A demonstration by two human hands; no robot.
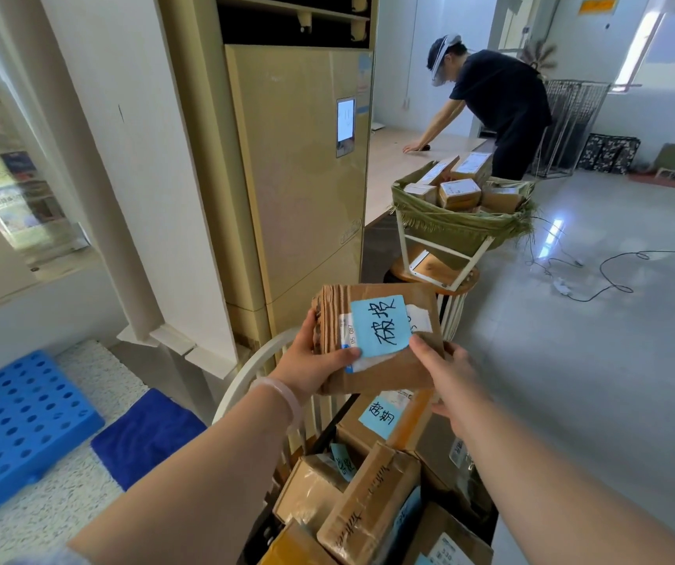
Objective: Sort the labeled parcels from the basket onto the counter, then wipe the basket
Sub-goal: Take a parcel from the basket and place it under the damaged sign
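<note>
I hold a brown cardboard parcel (372,377) with a blue handwritten label (380,326) up in front of me, above the basket. My left hand (311,360) grips its left edge, thumb on top. My right hand (450,373) grips its right lower corner. Below them the basket (246,373), of which only a white curved rim shows, holds several more taped cardboard parcels (368,499), some with blue labels. A blue cloth (144,434) lies on the speckled counter (66,495) at the lower left.
A blue perforated plastic tray (13,426) sits on the counter's left. A tall beige air conditioner (303,177) stands straight ahead. Beyond it, a second green-lined basket (462,222) of parcels rests on a stool, and another person (499,104) leans over a long table. Cables lie on the floor at right.
</note>
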